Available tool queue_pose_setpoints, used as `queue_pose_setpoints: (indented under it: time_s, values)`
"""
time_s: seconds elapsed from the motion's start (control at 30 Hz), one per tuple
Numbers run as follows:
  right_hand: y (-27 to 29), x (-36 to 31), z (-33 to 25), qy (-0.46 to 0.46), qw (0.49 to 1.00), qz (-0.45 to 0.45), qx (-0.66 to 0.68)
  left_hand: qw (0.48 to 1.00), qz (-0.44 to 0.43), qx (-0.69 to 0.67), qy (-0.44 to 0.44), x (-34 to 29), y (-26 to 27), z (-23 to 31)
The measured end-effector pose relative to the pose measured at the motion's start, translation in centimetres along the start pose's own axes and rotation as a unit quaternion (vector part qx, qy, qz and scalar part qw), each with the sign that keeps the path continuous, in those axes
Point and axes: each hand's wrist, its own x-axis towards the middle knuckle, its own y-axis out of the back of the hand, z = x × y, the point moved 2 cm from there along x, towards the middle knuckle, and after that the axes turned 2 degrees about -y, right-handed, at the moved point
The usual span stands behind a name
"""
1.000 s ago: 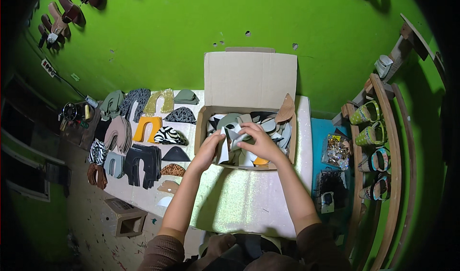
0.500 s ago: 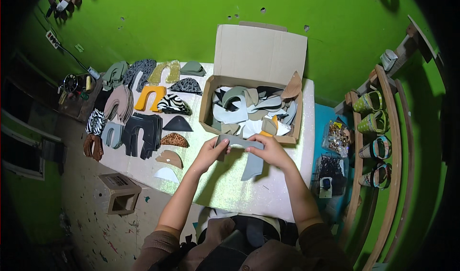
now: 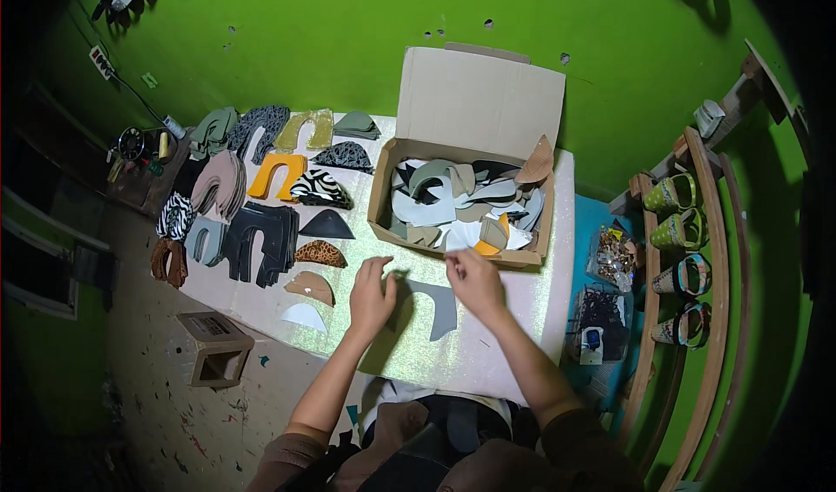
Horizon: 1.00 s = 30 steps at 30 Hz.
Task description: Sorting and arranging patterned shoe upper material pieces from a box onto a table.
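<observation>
A grey U-shaped cut piece (image 3: 443,307) lies flat on the pale, glittery table (image 3: 418,353), partly behind my left hand. My left hand (image 3: 373,299) is beside its left arm, fingers stretched forward and apart, holding nothing. To the upper right of the piece is my right hand (image 3: 476,281), its fingers loosely bent and nothing visible between them. Just beyond my hands stands an open cardboard box (image 3: 416,246) filled with mixed offcuts in white, grey, olive and orange.
Stacks of U-shaped pieces, such as black (image 3: 259,241) and orange ones (image 3: 277,177), cover the table's left side. Half-round pieces, including a leopard-print one (image 3: 320,252), line up beside them. Right of the table are containers of small parts (image 3: 613,259) and a wooden rack (image 3: 697,257) with sandal uppers.
The grey piece was held up in both hands and now rests on the table. Both hands have let go of it and moved apart slightly.
</observation>
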Motion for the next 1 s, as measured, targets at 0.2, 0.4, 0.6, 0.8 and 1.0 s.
queue_pose_setpoints:
  time_s: [0.2,0.4,0.6,0.8,1.0]
  values:
    - [0.2,8.3,0.4,0.23,0.958,0.042,-0.169,0.996,0.015,0.001,-0.086,5.7,-0.4,3.3]
    - [-2.4,12.5,3.6,0.248,0.91,-0.036,-0.33,0.993,-0.017,0.016,-0.114,8.0,-1.5,3.9]
    - [1.1,12.0,1.1,0.279,0.947,-0.035,-0.157,0.986,0.011,0.049,-0.161,8.6,-0.6,3.6]
    - [5.7,8.5,-4.0,0.367,0.925,-0.06,-0.081,0.98,-0.04,-0.007,-0.193,9.5,0.9,6.7]
    - [7.5,5.4,-4.3,0.208,0.959,-0.164,0.1,0.975,-0.017,-0.218,-0.029,8.3,3.0,8.4]
